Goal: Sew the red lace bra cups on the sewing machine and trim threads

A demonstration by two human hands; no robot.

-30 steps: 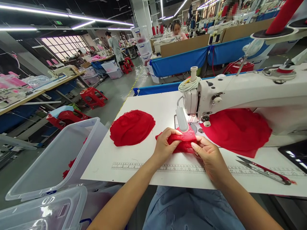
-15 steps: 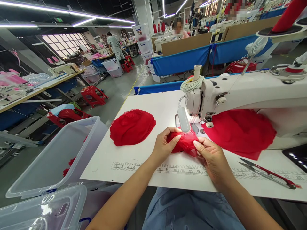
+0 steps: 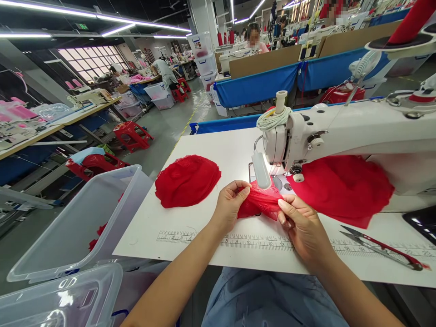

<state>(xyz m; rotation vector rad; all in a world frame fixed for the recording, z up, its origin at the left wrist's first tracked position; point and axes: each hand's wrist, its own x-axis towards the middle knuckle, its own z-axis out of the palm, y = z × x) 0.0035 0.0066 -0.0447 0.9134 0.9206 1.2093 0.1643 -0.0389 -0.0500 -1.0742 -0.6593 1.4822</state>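
Observation:
A piece of red lace-edged fabric (image 3: pixel 260 197) stretches between my two hands, just in front of the needle area of a white sewing machine (image 3: pixel 327 131). My left hand (image 3: pixel 231 202) pinches its left edge between thumb and fingers. On the other side, my right hand (image 3: pixel 301 220) grips the right edge the same way. The machine's small lamp (image 3: pixel 261 170) lights the cloth and covers part of it. A pile of red fabric pieces (image 3: pixel 187 181) lies to the left, and more red fabric (image 3: pixel 344 186) rests under the machine arm.
Thread snips (image 3: pixel 383 250) lie at the right, beyond a printed ruler (image 3: pixel 259 241) on the white table (image 3: pixel 136 236). A dark device (image 3: pixel 422 227) sits at the right edge. Left of the table stands a clear plastic bin (image 3: pixel 68 236) with red scraps. Other people work farther back.
My left hand has shifted slightly left, and the fabric between my hands looks more stretched out. In the background, a standing person has bent forward over a table.

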